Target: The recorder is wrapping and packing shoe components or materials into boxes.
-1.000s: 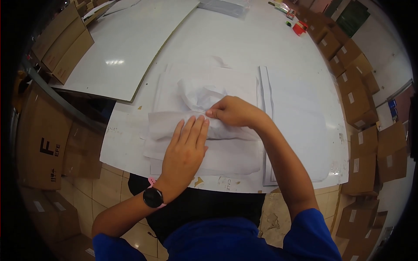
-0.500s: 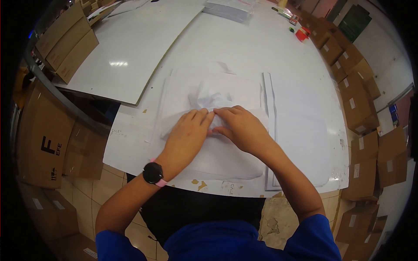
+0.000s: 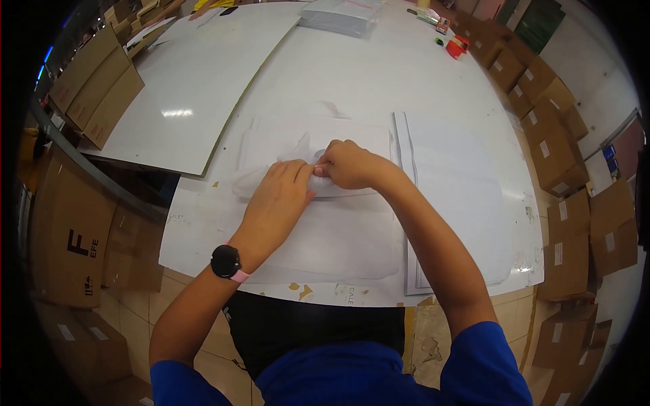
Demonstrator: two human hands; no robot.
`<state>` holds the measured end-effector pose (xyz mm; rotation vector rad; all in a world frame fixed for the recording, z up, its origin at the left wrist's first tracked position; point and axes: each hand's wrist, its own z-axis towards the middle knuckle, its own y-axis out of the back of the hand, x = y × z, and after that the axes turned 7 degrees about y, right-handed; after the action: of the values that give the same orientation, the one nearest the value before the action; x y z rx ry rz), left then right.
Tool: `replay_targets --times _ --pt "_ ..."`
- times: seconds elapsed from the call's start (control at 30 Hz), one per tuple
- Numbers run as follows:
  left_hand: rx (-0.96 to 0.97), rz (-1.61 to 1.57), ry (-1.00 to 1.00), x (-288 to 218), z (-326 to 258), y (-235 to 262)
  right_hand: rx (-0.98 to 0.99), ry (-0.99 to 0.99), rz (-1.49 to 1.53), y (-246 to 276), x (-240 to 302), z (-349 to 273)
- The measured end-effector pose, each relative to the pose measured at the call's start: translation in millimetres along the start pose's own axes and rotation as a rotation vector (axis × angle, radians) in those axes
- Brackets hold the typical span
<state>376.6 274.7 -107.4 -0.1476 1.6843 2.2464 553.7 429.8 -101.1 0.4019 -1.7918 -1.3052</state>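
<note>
Thin white tissue paper (image 3: 249, 183) is bunched under both my hands, on top of white sheets (image 3: 338, 243) near the front of the table. My left hand (image 3: 279, 193), below a dark round watch on a pink strap, presses its closed fingers onto the bunched paper. Beside it, my right hand (image 3: 349, 164) is curled, its thumb and fingers pinching the paper close to my left fingertips. Whatever the tissue may cover cannot be made out; my hands hide much of the fold.
A stack of larger white sheets (image 3: 460, 203) lies to the right. A raised white board (image 3: 183, 88) covers the left. Farther back are a plastic-wrapped pack (image 3: 338, 19) and a red tape dispenser (image 3: 457, 47). Cardboard boxes (image 3: 558, 145) line the right; more stand left.
My right hand has moved up and curled into a pinch. The tissue's near part has been folded away from me, baring more of the sheets in front. The view has shifted slightly.
</note>
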Motion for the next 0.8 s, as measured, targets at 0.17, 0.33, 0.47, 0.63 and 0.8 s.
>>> replay_targets --times 0.17,0.33,0.47,0.63,0.8 --pt "-0.099 0.048 -0.072 23.6 7.5 -13.1 0.123 -0.169 -0.031 13.2 23.6 -7.2" --pt "0.114 -0.101 0.054 35.7 36.0 -9.0 -0.465 0.328 -0.172 -18.6 14.5 -39.2" --pt "0.228 -0.142 0.175 35.2 52.0 -8.5 -0.475 0.277 -0.148 -30.6 -0.6 -20.1" --pt "-0.13 -0.063 0.024 27.4 38.6 -13.3 -0.303 0.115 -0.144 -20.9 -1.5 -2.0" --pt "-0.15 -0.028 -0.041 39.1 34.1 -27.7 -0.205 0.027 -0.035 -9.4 -12.3 16.3"
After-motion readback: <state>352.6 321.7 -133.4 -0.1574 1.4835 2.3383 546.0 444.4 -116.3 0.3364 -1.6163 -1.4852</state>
